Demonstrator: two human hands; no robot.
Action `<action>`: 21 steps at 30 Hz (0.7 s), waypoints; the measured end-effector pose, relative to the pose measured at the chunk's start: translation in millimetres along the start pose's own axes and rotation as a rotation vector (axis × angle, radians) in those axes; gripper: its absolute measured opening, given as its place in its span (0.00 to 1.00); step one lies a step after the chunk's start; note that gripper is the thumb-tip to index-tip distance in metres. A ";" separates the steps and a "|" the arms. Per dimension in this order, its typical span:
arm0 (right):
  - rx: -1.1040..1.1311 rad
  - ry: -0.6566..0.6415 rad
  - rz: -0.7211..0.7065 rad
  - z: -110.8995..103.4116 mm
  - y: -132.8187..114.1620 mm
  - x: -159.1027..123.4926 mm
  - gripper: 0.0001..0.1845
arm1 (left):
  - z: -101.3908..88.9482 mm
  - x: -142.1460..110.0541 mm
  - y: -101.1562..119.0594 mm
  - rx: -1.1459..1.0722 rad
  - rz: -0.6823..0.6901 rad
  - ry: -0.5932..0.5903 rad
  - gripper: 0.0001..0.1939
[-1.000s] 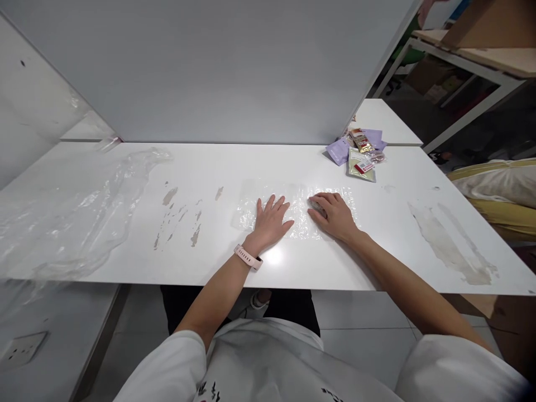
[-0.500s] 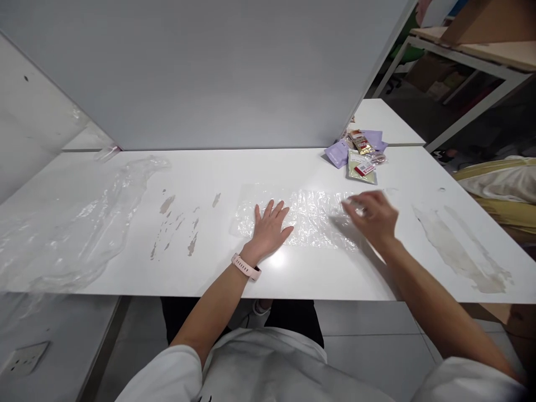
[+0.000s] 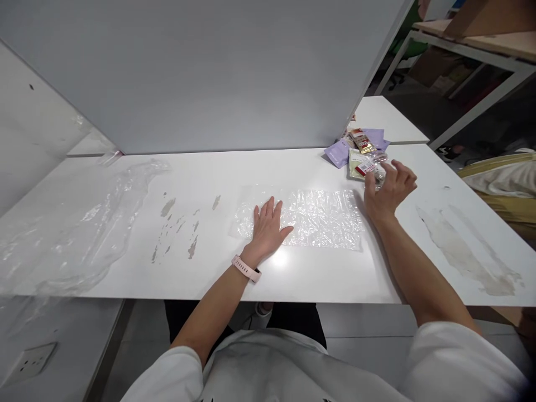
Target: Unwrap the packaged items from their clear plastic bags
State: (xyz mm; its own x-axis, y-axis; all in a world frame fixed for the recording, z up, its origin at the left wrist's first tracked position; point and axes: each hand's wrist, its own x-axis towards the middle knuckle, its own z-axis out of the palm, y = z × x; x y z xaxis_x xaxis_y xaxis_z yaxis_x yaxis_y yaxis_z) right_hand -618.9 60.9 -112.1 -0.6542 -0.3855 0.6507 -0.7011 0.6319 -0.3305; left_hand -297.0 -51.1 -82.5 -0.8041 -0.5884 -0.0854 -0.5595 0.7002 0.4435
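A crinkled clear plastic bag [image 3: 322,218] lies flat across the middle of the white table. My left hand [image 3: 268,226] rests palm down on its left part, fingers stretched out. Beyond the bag's right end, my right hand [image 3: 389,192] is raised with its fingers spread and curved, and nothing clear shows in its grip. Just past those fingertips is a pile of small packets: a lilac packet [image 3: 337,153], a gold and brown packet [image 3: 362,140] and a pale green packet [image 3: 354,165] under a red and white one [image 3: 365,166]. My fingers partly cover the pile's near right side.
A large sheet of clear plastic [image 3: 79,223] spreads over the table's left end and hangs past the front edge. A tall grey panel [image 3: 218,78] stands along the back. Grey worn marks [image 3: 469,251] show on the tabletop at right.
My right hand has lifted off the plastic bag's right end, moved right and back toward the packets, and spread its fingers. My left hand stays in place on the bag.
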 end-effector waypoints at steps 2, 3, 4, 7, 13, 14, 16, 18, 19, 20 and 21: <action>0.094 -0.078 -0.009 -17.1 -17.7 -26.5 0.26 | 1.8 1.0 -1.5 -0.017 -0.030 -0.001 0.41; 0.137 -0.183 -0.039 -25.8 -27.2 -41.6 0.26 | 2.5 1.6 -2.4 -0.020 -0.033 -0.010 0.43; 0.180 -0.313 -0.088 -34.1 -36.7 -57.0 0.27 | 2.9 2.2 -3.2 -0.022 -0.030 -0.019 0.45; 0.277 -0.605 -0.279 -54.5 -62.9 -96.4 0.31 | 2.5 3.6 -3.6 -0.029 0.009 -0.028 0.47; 0.647 -0.826 -0.296 -72.5 -115.4 -128.5 0.35 | 3.6 0.8 9.0 -0.262 0.108 -0.029 0.30; 0.740 -0.847 -0.218 -74.3 -126.8 -131.6 0.35 | 4.4 -1.3 11.9 -0.367 0.064 0.006 0.28; 0.910 -0.878 -0.007 -78.7 -152.5 -138.3 0.37 | 5.0 -8.5 16.4 -0.607 -0.050 0.098 0.28; 1.038 -0.901 0.163 -83.9 -181.1 -145.0 0.38 | 2.5 -21.5 17.0 -0.823 -0.117 0.195 0.27; 1.088 -0.913 0.196 -86.6 -196.1 -148.0 0.39 | -0.8 -30.3 15.1 -0.894 -0.122 0.251 0.27; 1.133 -0.926 0.190 -89.1 -211.6 -150.6 0.39 | -5.9 -40.7 11.5 -0.928 -0.118 0.318 0.27; 1.175 -0.940 0.150 -91.2 -227.8 -152.6 0.39 | -12.8 -52.3 5.9 -0.924 -0.107 0.395 0.26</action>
State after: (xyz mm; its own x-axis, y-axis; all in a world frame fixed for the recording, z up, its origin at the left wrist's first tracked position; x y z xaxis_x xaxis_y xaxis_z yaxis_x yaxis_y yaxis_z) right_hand -333.4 37.1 -73.8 -0.3574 -0.9325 0.0516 -0.1374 -0.0021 -0.9905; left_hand -255.7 -21.3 -64.0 -0.5406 -0.8390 0.0622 -0.1154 0.1472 0.9824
